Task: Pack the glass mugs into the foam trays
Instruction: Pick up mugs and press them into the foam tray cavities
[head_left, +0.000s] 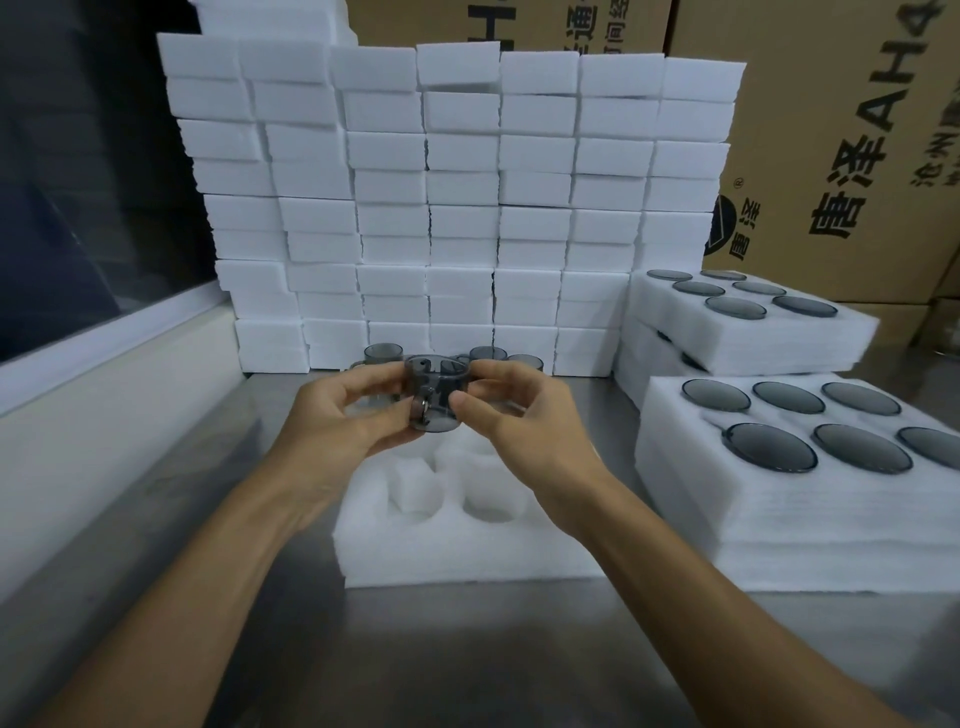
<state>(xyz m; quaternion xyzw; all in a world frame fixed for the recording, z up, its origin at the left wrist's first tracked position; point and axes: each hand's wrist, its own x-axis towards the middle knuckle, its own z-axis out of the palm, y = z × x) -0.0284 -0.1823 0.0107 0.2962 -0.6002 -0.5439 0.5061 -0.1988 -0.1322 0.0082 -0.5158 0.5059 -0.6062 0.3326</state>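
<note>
A smoky grey glass mug (435, 396) hangs in the air above the far end of a white foam tray (470, 545), its handle turned toward me. My left hand (337, 415) grips its left side and bottom. From the right, my right hand (519, 410) pinches it between thumb and fingertips. The tray lies on the steel table with round pockets, and those that show hold nothing. Several more grey mugs (487, 354) stand behind my hands against the foam wall, partly hidden.
A tall wall of stacked white foam blocks (441, 208) closes the back of the table. Filled foam trays (800, 467) with grey mugs sit stacked at the right, more behind (748, 322). Cardboard boxes (841, 130) stand beyond. A white ledge (104, 405) runs along the left.
</note>
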